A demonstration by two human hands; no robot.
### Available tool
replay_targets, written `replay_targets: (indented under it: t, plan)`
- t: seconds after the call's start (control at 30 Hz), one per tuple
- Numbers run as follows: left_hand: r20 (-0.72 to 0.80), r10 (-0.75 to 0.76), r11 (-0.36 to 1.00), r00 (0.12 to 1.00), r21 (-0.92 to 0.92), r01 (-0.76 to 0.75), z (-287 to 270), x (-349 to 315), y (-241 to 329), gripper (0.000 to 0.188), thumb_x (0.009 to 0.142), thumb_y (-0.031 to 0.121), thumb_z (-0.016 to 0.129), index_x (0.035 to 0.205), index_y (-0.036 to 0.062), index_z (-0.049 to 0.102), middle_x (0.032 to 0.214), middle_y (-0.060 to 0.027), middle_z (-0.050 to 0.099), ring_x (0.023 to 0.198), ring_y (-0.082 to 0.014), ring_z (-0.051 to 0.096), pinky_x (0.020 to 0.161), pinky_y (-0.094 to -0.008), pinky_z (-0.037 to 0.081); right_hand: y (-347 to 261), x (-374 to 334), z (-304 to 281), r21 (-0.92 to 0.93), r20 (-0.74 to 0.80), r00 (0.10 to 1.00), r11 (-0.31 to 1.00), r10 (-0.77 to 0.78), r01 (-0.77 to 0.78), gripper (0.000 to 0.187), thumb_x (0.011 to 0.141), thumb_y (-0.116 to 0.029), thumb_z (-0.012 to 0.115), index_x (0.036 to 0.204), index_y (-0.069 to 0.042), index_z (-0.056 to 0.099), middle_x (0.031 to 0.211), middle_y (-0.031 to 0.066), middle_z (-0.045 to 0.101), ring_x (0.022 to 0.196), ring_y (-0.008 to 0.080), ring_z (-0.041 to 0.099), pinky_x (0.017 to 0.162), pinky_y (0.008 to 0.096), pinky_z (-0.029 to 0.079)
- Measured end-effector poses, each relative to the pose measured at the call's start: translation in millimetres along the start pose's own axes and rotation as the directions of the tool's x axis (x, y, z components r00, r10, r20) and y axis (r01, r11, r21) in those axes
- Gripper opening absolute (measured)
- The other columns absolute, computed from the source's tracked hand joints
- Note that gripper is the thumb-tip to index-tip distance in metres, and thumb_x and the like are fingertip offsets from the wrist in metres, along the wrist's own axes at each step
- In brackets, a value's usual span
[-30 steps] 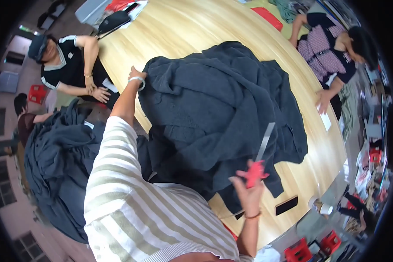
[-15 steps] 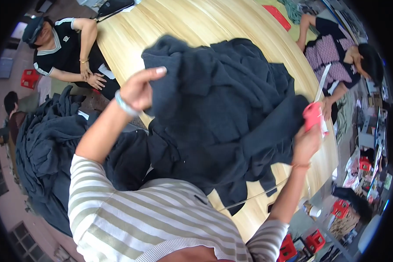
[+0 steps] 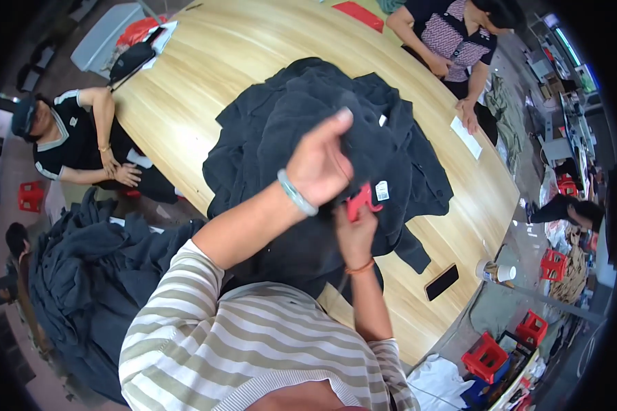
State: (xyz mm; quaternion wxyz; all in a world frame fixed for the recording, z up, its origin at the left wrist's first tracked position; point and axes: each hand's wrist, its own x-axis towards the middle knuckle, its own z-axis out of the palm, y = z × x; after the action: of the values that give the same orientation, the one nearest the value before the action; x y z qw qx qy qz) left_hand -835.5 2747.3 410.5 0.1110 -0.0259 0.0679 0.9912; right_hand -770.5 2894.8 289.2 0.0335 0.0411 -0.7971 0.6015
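Note:
A dark charcoal garment (image 3: 301, 103) lies bunched on a pile of similar dark clothes on the table. Over its middle reaches my left hand (image 3: 320, 164), open, thumb stretched away from the palm; its other fingers are partly hidden and blurred. Just below and to the right, my right hand (image 3: 356, 236) is closed around a red tool (image 3: 360, 200) that looks like a tagging gun. A white printed tag (image 3: 382, 190) lies on the dark cloth beside the tool. A small white label (image 3: 382, 120) shows farther up on the cloth.
The wooden table (image 3: 452, 253) carries a phone (image 3: 441, 282) and paper cups (image 3: 495, 271) at its right. More dark clothes (image 3: 96, 274) are heaped at my left. One person (image 3: 82, 137) sits far left; another (image 3: 452, 48) stands far right, a hand near white paper (image 3: 466, 138).
My left hand has moved right, across the garment. My right hand has come left with the red tool, so both hands are now close together. The lifted cloth has come down onto the pile.

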Motion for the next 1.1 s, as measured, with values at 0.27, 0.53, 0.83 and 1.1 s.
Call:
replay_targets:
  t: [0.27, 0.53, 0.83, 1.1]
  plan:
    - [0.209, 0.288, 0.940, 0.935, 0.125, -0.317, 86.2, 39.1, 69.3, 0.017, 0.095, 0.017, 0.056, 0.101, 0.0014, 0.058, 0.101, -0.0101, 0.065, 0.099, -0.0237, 0.062, 0.096, -0.0393, 0.048, -108.9, 49.1, -94.6, -0.120, -0.056, 0.994, 0.989, -0.089, 0.082, 0.037, 0.075, -0.013, 0.080, 0.106, -0.003, 0.063, 0.064, -0.0082, 0.043, 0.056, 0.0027, 0.038, 0.050, 0.0203, 0.031]
    - [0.278, 0.110, 0.961, 0.954, 0.216, -0.174, 109.3, 26.6, 31.2, 0.027, 0.097, 0.026, 0.052, 0.106, 0.0017, 0.058, 0.109, -0.0119, 0.064, 0.103, -0.0255, 0.061, 0.099, -0.0424, 0.044, -103.8, 90.4, -55.0, 0.039, -0.140, 0.956, 0.963, -0.259, 0.266, 0.041, 0.072, -0.007, 0.079, 0.106, 0.002, 0.059, 0.090, 0.0045, 0.064, 0.082, 0.0121, 0.058, 0.080, 0.0267, 0.047]
    - [-0.165, 0.471, 0.800, 0.866, 0.493, -0.342, 0.2, 101.9, 135.8, 0.019, 0.095, 0.011, 0.051, 0.110, -0.0003, 0.056, 0.108, -0.0141, 0.064, 0.102, -0.0268, 0.062, 0.094, -0.0433, 0.050, -163.7, 27.7, -139.9, -0.612, -0.079, 0.937, 0.758, -0.341, 0.224, 0.037, 0.071, -0.006, 0.073, 0.106, 0.000, 0.062, 0.084, 0.0133, 0.066, 0.076, 0.0239, 0.066, 0.073, 0.0333, 0.050]
    - [-0.616, -0.125, 0.758, 0.778, 0.446, 0.476, -178.9, 17.2, 82.2, 0.032, 0.095, 0.023, 0.058, 0.119, 0.0031, 0.053, 0.111, -0.0152, 0.063, 0.097, -0.0302, 0.065, 0.085, -0.0398, 0.055, -32.4, -88.7, -134.5, -0.904, 0.165, 0.910, 0.428, 0.380, -0.015, 0.045, 0.084, -0.039, 0.067, 0.085, 0.005, 0.062, 0.072, 0.0227, 0.064, 0.068, 0.0412, 0.064, 0.061, 0.0467, 0.051]
